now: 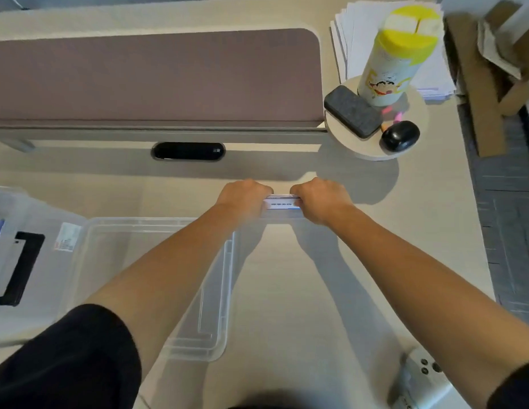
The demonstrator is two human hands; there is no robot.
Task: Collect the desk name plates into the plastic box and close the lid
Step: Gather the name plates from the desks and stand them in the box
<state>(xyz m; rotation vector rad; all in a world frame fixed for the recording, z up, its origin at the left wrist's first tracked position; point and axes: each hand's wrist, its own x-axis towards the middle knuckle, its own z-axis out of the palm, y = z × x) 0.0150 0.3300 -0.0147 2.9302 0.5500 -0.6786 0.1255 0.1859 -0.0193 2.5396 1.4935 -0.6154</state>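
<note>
A clear acrylic desk name plate [282, 204] with a white label sits on the desk just beyond the far right corner of the lid. My left hand [242, 196] grips its left end and my right hand [319, 197] grips its right end. Only the plate's middle strip shows between my fists. A clear plastic lid [219, 290] lies flat on the desk under my left forearm. The clear plastic box [9, 219] stands at the left edge of the view, with a black handle and something blue inside; most of it is cut off.
A brown desk divider [157, 78] runs across the back. At the right stands a round shelf [372, 152] with a yellow-capped bottle [396, 54], a grey case [352, 110] and a black earbud case [400, 135]. Papers [357, 31] lie behind; the desk edge is right.
</note>
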